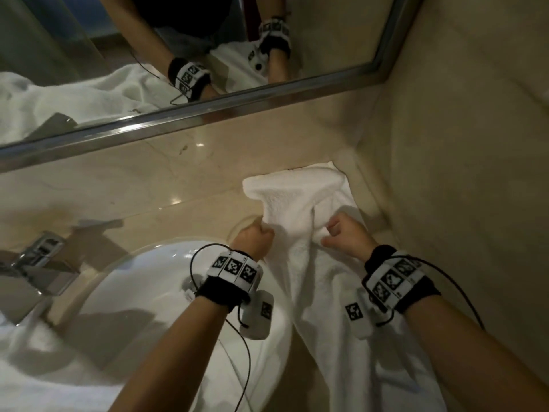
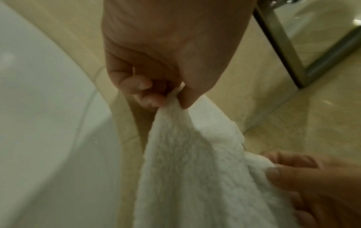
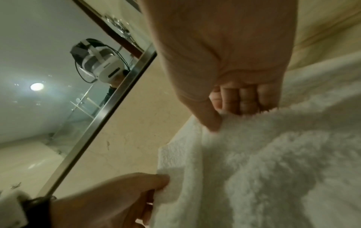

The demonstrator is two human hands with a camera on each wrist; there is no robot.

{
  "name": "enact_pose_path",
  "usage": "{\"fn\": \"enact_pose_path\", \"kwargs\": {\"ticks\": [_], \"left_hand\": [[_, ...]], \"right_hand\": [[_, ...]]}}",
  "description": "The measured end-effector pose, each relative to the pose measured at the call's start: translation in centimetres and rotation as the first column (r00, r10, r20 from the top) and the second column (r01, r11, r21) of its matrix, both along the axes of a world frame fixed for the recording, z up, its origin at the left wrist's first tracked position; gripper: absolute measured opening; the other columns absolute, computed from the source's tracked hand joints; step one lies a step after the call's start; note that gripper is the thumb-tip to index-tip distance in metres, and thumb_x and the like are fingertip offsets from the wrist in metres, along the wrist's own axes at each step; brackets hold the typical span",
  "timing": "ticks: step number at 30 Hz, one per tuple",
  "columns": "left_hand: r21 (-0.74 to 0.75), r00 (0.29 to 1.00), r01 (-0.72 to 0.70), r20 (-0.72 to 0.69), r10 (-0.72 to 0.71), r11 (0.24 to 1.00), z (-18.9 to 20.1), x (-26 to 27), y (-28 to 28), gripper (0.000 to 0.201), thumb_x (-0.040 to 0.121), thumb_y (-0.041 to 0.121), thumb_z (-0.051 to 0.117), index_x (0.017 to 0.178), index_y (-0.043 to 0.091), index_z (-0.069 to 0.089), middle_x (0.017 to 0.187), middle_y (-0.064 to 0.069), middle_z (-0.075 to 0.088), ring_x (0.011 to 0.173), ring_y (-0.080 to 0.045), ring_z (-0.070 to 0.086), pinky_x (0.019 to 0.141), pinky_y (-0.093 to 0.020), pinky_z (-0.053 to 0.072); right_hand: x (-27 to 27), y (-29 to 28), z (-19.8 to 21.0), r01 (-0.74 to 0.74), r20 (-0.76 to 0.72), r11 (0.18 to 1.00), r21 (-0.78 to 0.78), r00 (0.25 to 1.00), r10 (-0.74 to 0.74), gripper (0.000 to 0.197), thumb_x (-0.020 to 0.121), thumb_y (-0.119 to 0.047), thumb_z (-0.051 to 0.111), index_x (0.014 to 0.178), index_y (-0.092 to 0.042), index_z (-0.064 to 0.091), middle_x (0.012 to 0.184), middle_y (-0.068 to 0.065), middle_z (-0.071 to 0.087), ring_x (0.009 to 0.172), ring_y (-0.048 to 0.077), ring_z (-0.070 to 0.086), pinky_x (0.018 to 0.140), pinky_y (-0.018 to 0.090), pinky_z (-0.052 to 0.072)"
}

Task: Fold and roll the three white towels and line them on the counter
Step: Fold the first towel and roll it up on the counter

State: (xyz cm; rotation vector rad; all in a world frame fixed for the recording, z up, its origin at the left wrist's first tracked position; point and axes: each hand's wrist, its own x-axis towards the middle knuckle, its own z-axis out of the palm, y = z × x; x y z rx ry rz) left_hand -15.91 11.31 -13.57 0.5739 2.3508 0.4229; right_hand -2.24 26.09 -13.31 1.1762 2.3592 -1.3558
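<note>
Early stage, by my read: no rolled towel was visible, and a rumpled white heap (image 1: 44, 367) lay left of the sink (image 1: 166, 292). Right of the sink, the left hand (image 1: 254, 234) and right hand (image 1: 346, 236) each pinched the towel (image 1: 297, 203) w/ thumb & fingers, its far end on the counter (image 1: 118, 185). Only the right wrist cam caught the headset reflected in the mirror (image 3: 48, 77).

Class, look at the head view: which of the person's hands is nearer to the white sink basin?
Left. The left hand grips the towel just beyond the sink basin rim; the right hand grips it farther right.
</note>
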Motion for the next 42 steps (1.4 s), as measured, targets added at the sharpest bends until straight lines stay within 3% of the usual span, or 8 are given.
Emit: {"fn": "enact_pose_path", "kwargs": {"ticks": [4, 10, 17, 21, 25, 32, 37, 42], "left_hand": [[0.042, 0.990, -0.143, -0.004, 0.143, 0.989, -0.5, -0.3, -0.6, 0.038, 0.096, 0.019, 0.038, 0.127, 0.005, 0.055, 0.124, -0.021, 0.059, 0.115, -0.034, 0.054, 0.097, -0.036, 0.042], [0.080, 0.986, -0.168, 0.003, 0.168, 0.983, -0.2, 1.4, -1.2, 0.035, 0.094, 0.021, 0.044, 0.120, 0.000, 0.057, 0.120, -0.022, 0.060, 0.111, -0.034, 0.056, 0.092, -0.036, 0.044], [0.135, 0.941, -0.338, 0.048, 0.334, 0.932, 0.3, 3.1, -1.5, 0.048, 0.095, 0.031, 0.045, 0.128, -0.004, 0.040, 0.130, -0.025, 0.046, 0.120, -0.036, 0.046, 0.097, -0.039, 0.038], [0.171, 0.948, -0.015, -0.311, 0.068, 0.985, 0.5, 5.4, -2.3, 0.057, 0.091, 0.032, 0.048, 0.140, 0.009, 0.030, 0.143, -0.014, 0.031, 0.129, -0.031, 0.036, 0.102, -0.042, 0.034], [-0.009, 0.858, 0.399, -0.348, -0.377, 0.917, -0.3, 9.8, -3.1, 0.071, 0.095, 0.047, 0.036, 0.150, 0.016, 0.004, 0.159, -0.003, 0.000, 0.146, -0.021, 0.003, 0.117, -0.041, 0.008], [-0.162, 0.913, 0.372, -0.114, -0.392, 0.914, -2.3, 11.5, -3.7, 0.066, 0.096, 0.035, 0.034, 0.150, 0.020, -0.002, 0.158, 0.003, -0.012, 0.146, -0.014, -0.009, 0.117, -0.046, -0.002], [-0.103, 0.933, 0.254, -0.237, -0.272, 0.962, -1.1, 12.4, -5.1, 0.067, 0.093, 0.030, 0.045, 0.148, 0.016, 0.010, 0.158, -0.005, 0.004, 0.145, -0.024, 0.010, 0.115, -0.047, 0.017], [-0.132, 0.977, 0.172, -0.103, -0.186, 0.976, 2.3, 16.6, -7.7, 0.038, 0.094, 0.019, 0.047, 0.125, -0.002, 0.047, 0.129, -0.020, 0.049, 0.119, -0.033, 0.049, 0.096, -0.041, 0.040]], "right_hand": [[2.4, 0.9, 1.3, 0.318, -0.137, 0.935, 0.158, 0.945, -0.299, 0.019, 0.089, -0.003, 0.046, 0.108, -0.007, 0.046, 0.096, 0.012, 0.047, 0.088, 0.022, 0.047, 0.075, 0.027, 0.035], [6.2, 1.8, 0.1, 0.283, 0.216, 0.919, 0.273, 0.913, -0.345, 0.048, 0.089, -0.016, 0.043, 0.134, -0.004, 0.036, 0.134, 0.022, 0.046, 0.122, 0.038, 0.046, 0.105, 0.044, 0.037], [8.7, 0.2, -0.1, 0.276, 0.228, 0.960, 0.040, 0.933, -0.278, 0.035, 0.089, -0.011, 0.049, 0.120, 0.007, 0.052, 0.120, 0.023, 0.058, 0.108, 0.036, 0.057, 0.077, 0.030, 0.045], [10.2, -0.8, 0.3, 0.451, 0.028, 0.851, -0.270, 0.887, -0.461, 0.026, 0.087, -0.024, 0.057, 0.103, -0.005, 0.064, 0.110, 0.018, 0.065, 0.098, 0.033, 0.063, 0.086, 0.045, 0.054], [12.1, -3.5, 2.3, 0.333, 0.025, 0.805, -0.491, 0.929, -0.369, 0.004, 0.090, -0.018, 0.059, 0.093, -0.016, 0.062, 0.082, 0.001, 0.064, 0.068, 0.011, 0.064, 0.061, 0.019, 0.052], [15.3, -3.3, 3.1, 0.431, -0.041, 0.899, -0.081, 0.899, -0.435, 0.041, 0.094, -0.032, 0.050, 0.118, 0.000, 0.059, 0.117, 0.017, 0.062, 0.111, 0.032, 0.058, 0.088, 0.031, 0.042], [18.2, -3.8, 2.1, 0.357, 0.129, 0.926, 0.126, 0.919, -0.372, 0.045, 0.085, -0.038, 0.057, 0.117, -0.007, 0.053, 0.118, 0.014, 0.061, 0.103, 0.032, 0.058, 0.087, 0.035, 0.047], [21.3, -6.8, 1.0, 0.403, 0.086, 0.861, -0.309, 0.914, -0.397, 0.037, 0.083, -0.012, 0.068, 0.115, 0.002, 0.060, 0.117, 0.012, 0.061, 0.106, 0.028, 0.058, 0.090, 0.034, 0.046]]}}
